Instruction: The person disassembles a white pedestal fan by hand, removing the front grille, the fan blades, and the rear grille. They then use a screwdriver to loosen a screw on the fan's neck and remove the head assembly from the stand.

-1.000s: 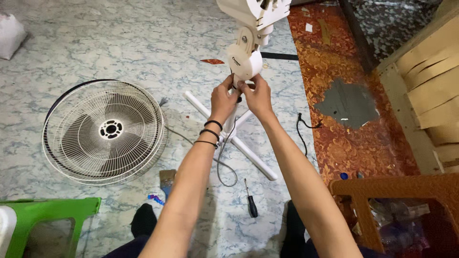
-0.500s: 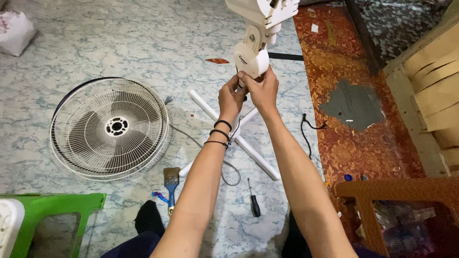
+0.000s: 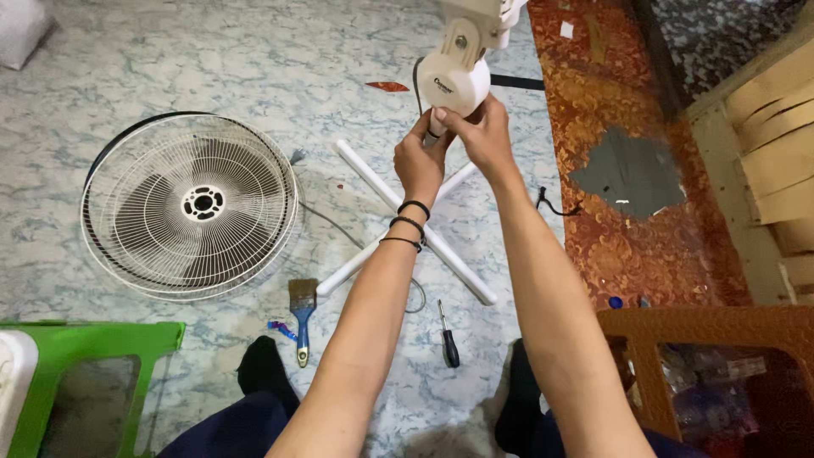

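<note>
— Nearest things on the floor (image 3: 212, 51)?
— Dark-socked feet (image 3: 263, 373) at the near edge, green plastic stool (image 3: 93, 348) at the near left corner, brown plastic stool (image 3: 704, 331) at the near right.
— Tools?
— Blue-handled paintbrush (image 3: 299, 318) just ahead of the left foot; black-handled screwdriver (image 3: 446, 335) near it, to the right. Both lying flat, apart from each other.
— Further out?
— White cross-shaped base (image 3: 407, 222) of a stand fan, tubes flat on the floor, grey cord (image 3: 339, 237) curling past it. Round wire fan guard (image 3: 191, 208) lying flat toward the left edge, well apart from the base.
— Hands?
— Both raised over the base. Left hand (image 3: 420, 161), black bands at the wrist, fingers curled shut around the pole just under the cream neck housing (image 3: 454, 80). Right hand (image 3: 483, 136) closed on the same spot from the other side, thumb against the housing's underside, touching the left.
— Beyond?
— Cream motor head (image 3: 479, 17) above the housing, cut off by the far edge. Red patterned mat (image 3: 619, 237) along the right edge of the floor.
</note>
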